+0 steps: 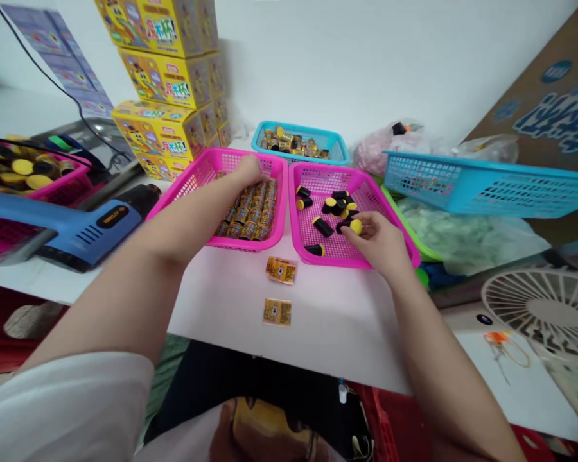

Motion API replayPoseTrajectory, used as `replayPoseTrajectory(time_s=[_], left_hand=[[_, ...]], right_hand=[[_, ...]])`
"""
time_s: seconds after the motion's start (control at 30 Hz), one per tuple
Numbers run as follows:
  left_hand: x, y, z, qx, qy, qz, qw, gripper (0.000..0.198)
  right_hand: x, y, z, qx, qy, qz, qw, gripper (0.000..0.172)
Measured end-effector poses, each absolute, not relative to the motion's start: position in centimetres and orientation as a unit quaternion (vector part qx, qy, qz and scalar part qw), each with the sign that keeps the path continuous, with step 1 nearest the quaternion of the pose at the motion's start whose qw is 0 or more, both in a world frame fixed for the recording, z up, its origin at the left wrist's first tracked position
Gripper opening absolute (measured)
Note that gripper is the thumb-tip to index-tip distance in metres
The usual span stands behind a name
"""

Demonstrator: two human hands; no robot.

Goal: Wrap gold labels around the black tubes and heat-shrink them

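Note:
My right hand [379, 242] is in the right pink basket [361, 262], fingers and thumb closed on a small black cylinder with a yellow cap [356, 226]. Several loose cylinders of the same sort [322, 226] lie around it in that basket. Over the far part of the left pink basket [270, 242] reaches my left hand [247, 172], its fingers pointing down and hidden behind the hand. Beneath it stand rows of cylinders wrapped in printed gold labels [250, 215]. On the white table, in front of the baskets, lie flat gold labels [282, 270] and one more label [277, 312].
Yellow printed boxes [164, 77] are stacked at the back left. A blue heat gun [96, 224] lies at left. One blue basket [298, 154] holds wrapped cylinders behind; another blue basket [491, 186] stands at right, near a fan [549, 311].

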State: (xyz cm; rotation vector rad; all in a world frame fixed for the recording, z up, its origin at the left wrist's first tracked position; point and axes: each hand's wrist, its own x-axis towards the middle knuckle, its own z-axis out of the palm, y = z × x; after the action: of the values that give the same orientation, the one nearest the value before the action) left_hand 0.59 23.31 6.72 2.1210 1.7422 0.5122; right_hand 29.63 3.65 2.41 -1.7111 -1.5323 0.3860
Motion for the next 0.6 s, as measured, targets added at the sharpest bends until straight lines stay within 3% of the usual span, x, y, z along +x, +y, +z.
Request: replayPoseTrajectory(time_s=[0.17,0.3,0.37,0.43,0.5,0.53,0.6], left_hand=[[1.3,20.9,9.0,0.767,0.617,0.126,0.122,0.048],[1.0,11.3,9.3,0.883,0.414,0.22,0.012,0.048],[0.3,4.0,6.9,0.942,0.276,0.188,-0.018,0.05],[-0.6,-3.0,3.3,0.954,0.256,0.155,-0.029,0.056],[-1.5,-8.4,-0.3,0.956,0.267,0.086,-0.086,0.076],[-2.0,-10.3,-1.7,0.956,0.264,0.066,-0.107,0.075],[-2.8,-12.7,-3.1,0.957,0.245,0.044,-0.147,0.053]], right_hand=[[29.9,3.4,1.8,-0.6,-0.629,0.091,0.486,0.041],[30.0,2.8,1.6,-0.553,-0.621,0.012,0.555,0.039],[30.0,2.4,1.4,-0.538,-0.628,-0.003,0.562,0.037],[30.0,2.2,1.4,-0.528,-0.637,-0.015,0.561,0.035],[29.9,2.1,1.3,-0.521,-0.641,-0.022,0.563,0.034],[29.9,2.0,1.3,-0.519,-0.641,-0.023,0.565,0.033],[29.8,2.0,1.4,-0.52,-0.637,-0.025,0.568,0.033]])
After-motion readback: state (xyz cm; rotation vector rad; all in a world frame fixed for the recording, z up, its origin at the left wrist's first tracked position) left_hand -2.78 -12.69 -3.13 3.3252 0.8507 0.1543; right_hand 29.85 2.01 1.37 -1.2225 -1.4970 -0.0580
